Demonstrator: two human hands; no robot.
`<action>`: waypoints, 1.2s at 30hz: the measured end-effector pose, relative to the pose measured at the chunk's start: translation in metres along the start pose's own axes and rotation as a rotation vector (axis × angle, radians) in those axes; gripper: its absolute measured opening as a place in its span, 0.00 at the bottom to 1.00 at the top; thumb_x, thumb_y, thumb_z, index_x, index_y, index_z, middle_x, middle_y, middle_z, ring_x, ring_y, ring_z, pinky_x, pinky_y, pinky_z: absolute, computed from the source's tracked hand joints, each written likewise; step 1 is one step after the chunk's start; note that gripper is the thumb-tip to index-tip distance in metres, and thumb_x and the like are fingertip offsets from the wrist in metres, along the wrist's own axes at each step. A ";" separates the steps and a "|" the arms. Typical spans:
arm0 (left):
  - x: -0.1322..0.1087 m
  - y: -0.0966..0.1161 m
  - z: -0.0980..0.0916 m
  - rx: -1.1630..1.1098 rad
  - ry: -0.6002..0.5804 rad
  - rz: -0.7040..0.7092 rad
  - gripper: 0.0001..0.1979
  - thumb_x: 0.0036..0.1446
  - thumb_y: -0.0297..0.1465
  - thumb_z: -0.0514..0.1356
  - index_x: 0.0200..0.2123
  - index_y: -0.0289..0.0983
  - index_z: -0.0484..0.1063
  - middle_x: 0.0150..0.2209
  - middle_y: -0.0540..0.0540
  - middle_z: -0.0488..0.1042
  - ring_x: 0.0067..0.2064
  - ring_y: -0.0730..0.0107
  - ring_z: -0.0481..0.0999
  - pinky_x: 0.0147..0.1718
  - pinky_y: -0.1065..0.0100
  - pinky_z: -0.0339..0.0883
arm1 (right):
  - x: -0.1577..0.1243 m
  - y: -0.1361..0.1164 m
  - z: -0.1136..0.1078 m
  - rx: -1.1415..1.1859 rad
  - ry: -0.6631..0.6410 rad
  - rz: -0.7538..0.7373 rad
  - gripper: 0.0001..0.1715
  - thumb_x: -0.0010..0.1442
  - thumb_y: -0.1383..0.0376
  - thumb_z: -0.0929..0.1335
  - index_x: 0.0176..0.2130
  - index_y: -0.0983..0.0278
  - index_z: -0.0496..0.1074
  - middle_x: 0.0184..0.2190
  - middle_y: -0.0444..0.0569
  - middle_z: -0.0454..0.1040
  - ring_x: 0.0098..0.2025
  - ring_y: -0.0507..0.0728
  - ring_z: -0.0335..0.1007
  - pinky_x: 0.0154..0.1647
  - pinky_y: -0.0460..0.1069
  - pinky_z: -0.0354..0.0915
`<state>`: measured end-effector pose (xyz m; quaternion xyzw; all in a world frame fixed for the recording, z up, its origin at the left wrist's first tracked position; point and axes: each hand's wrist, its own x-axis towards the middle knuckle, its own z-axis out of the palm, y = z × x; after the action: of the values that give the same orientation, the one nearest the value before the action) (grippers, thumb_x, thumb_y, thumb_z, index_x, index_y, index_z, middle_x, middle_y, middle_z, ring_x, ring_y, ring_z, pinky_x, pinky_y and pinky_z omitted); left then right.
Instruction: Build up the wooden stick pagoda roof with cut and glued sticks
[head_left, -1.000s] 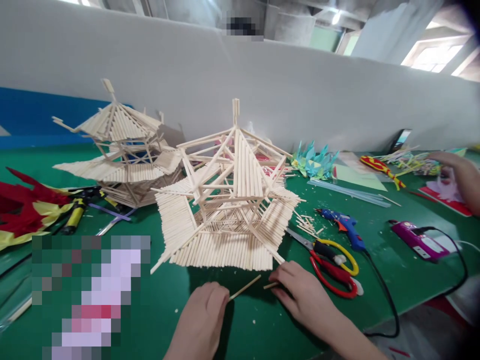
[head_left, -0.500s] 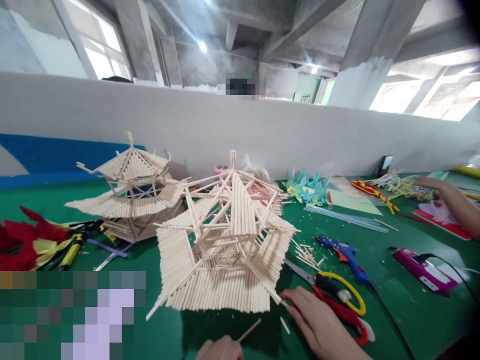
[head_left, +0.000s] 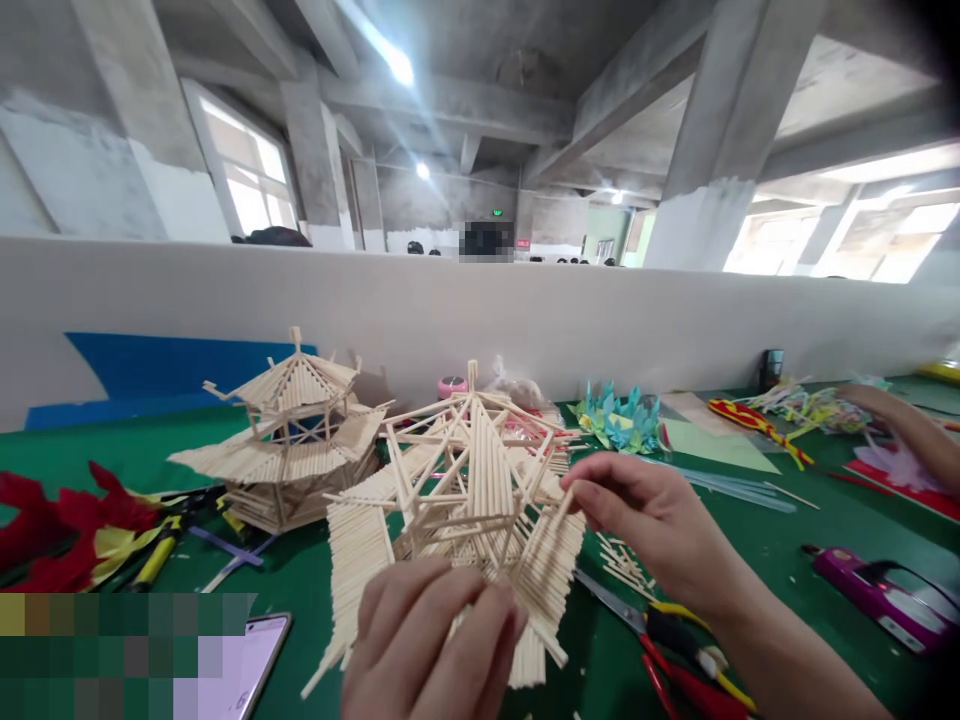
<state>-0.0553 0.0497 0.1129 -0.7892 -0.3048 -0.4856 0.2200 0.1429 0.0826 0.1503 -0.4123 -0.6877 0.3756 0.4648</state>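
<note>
Model (head_left: 491, 460): upright, spire (head_left: 472, 376) up
Stick (head_left: 564, 505): slants down-left, pinched by right hand (head_left: 649, 520)
Left hand (head_left: 439, 640): curled, grip hidden
Model's right edge: scissors (head_left: 616, 604) near

lower centre, the left hand (head_left: 439, 640) hides part of the half-roofed stick pagoda (head_left: 491, 465), its grip unseen; at lower left the phone (head_left: 259, 655) is partly pixelated. the bottom edge cuts the scissors (head_left: 666, 632), the right edge a co-worker's arm (head_left: 911, 425).

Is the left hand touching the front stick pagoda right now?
Cannot tell. In the head view, the left hand overlaps the front stick pagoda from the camera's side, hiding any contact or gap.
</note>
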 end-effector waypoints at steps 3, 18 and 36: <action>0.013 -0.011 0.004 0.015 0.021 -0.020 0.09 0.45 0.23 0.62 0.33 0.33 0.72 0.30 0.44 0.73 0.36 0.64 0.68 0.35 0.63 0.62 | 0.022 -0.007 0.005 -0.005 -0.143 -0.074 0.08 0.57 0.62 0.63 0.31 0.64 0.68 0.25 0.43 0.65 0.28 0.49 0.59 0.29 0.44 0.57; 0.008 -0.019 0.036 0.143 0.085 0.116 0.09 0.52 0.24 0.56 0.37 0.36 0.73 0.34 0.44 0.72 0.40 0.60 0.66 0.41 0.57 0.52 | 0.043 -0.010 0.006 -0.294 -0.295 -0.061 0.09 0.57 0.66 0.61 0.26 0.64 0.63 0.23 0.41 0.60 0.24 0.48 0.53 0.25 0.45 0.54; 0.004 -0.017 0.043 0.258 0.164 0.148 0.06 0.51 0.26 0.58 0.33 0.35 0.75 0.29 0.46 0.74 0.37 0.63 0.66 0.38 0.58 0.51 | 0.029 0.008 0.019 -0.034 -0.126 -0.046 0.13 0.57 0.67 0.62 0.44 0.61 0.62 0.36 0.45 0.66 0.36 0.52 0.62 0.37 0.49 0.61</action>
<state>-0.0386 0.0910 0.0991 -0.7325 -0.2867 -0.4876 0.3787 0.1197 0.1098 0.1474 -0.3796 -0.7312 0.3785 0.4219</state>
